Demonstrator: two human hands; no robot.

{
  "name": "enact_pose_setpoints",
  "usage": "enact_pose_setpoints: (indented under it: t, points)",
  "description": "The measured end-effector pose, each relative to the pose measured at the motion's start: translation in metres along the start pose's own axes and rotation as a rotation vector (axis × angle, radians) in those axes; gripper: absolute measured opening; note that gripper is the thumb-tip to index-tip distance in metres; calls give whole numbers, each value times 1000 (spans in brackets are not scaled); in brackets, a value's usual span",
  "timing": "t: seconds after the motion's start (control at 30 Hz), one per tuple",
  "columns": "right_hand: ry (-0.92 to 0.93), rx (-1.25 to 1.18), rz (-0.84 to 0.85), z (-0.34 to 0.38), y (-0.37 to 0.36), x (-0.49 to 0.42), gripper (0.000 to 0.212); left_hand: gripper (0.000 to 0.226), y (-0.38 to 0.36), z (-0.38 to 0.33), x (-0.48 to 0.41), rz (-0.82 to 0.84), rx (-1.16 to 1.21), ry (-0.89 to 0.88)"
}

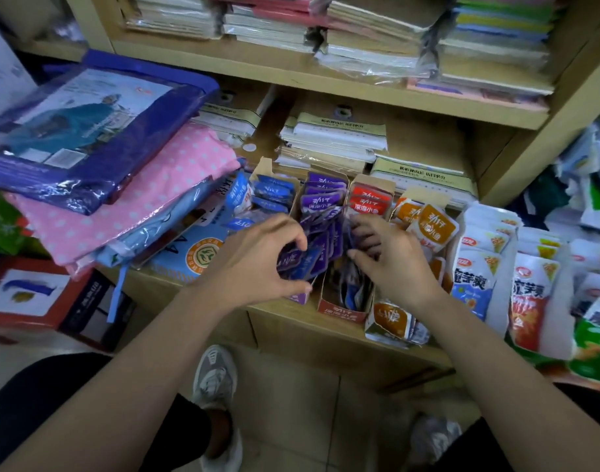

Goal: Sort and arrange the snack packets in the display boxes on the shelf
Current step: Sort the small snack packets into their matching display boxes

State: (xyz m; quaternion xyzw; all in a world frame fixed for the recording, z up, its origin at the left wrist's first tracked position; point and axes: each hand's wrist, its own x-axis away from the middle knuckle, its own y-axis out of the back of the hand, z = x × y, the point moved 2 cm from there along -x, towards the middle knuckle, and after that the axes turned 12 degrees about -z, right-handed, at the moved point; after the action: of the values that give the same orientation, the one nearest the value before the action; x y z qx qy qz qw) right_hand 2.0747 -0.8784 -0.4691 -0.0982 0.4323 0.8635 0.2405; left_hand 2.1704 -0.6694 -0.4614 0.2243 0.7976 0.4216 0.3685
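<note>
Several narrow display boxes stand side by side on the wooden shelf (285,315): a blue-packet box (274,192), a purple-packet box (322,199), a red box (342,310) and an orange-packet box (424,219). My left hand (257,264) curls around a bunch of purple packets (305,258) at the front of the purple box. My right hand (390,260) reaches into the red box, fingers pinched on dark packets (354,284) there; what it grips is partly hidden. Red packets (370,199) stand at that box's back.
Bagged fabric and a blue folder (87,131) pile up on the left. Large white and orange snack bags (496,274) hang off the shelf at right. Stacked paper (332,137) lies behind the boxes. My shoes (216,373) stand on the tiled floor below.
</note>
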Motion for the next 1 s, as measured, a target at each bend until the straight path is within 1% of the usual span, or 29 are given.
enact_pose_setpoints:
  t: [0.07,0.1,0.17,0.27,0.37,0.43,0.5,0.57,0.7,0.77,0.83,0.93,1.0]
  points:
    - [3,-6,-68,-3,6,-2,48,24,0,5,1,-98,43,-25]
    - [-4,-12,-101,-5,9,-3,45,14,2,8,0,-154,67,-30]
    - [-29,-27,-168,-7,15,-5,43,3,5,13,0,-255,69,-12]
    - [-35,-18,-249,-11,21,-10,40,8,8,16,1,-374,36,94]
    - [-78,-47,-280,-16,24,-13,39,4,10,11,2,-463,62,153]
    - [-114,-95,-262,-20,24,-13,39,6,13,8,0,-536,112,159]
    - [-127,-120,-229,-21,24,-13,39,7,18,5,-1,-597,245,175]
    - [-131,-120,-199,-22,23,-13,38,4,21,0,-3,-666,380,194]
    - [-147,-154,-100,-21,24,-14,36,5,30,-15,-8,-782,530,224]
    - [-148,-204,-46,-20,26,-15,33,5,32,-24,-10,-806,599,223]
    - [-166,-357,-34,-16,31,-15,32,6,31,-32,-15,-780,666,203]
    - [-164,-595,-48,-6,39,-15,43,12,21,-45,-23,-673,728,166]
    - [-124,-648,-44,0,43,-13,49,11,13,-52,-27,-581,739,150]
